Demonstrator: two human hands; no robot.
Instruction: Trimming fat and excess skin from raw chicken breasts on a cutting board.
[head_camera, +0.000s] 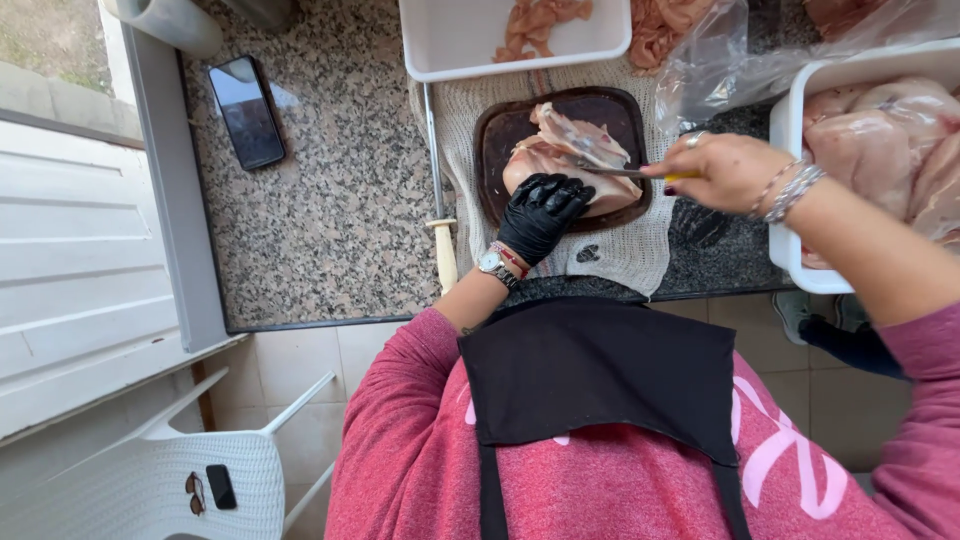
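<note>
At upper centre of the frame, a gloved left hand (540, 212) presses flat on raw chicken (565, 160) on a dark board (500, 135), while the bare right hand (722, 172) grips a knife (625, 172) slicing it on the counter (330, 210).

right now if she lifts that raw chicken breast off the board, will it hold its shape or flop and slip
The raw chicken breast would probably flop: it drapes in soft folds over the dark cutting board. It is likely slippery, since its surface shines wet. The gloved left hand presses it down while the right hand cuts with the knife, which suggests it slides easily.
</note>
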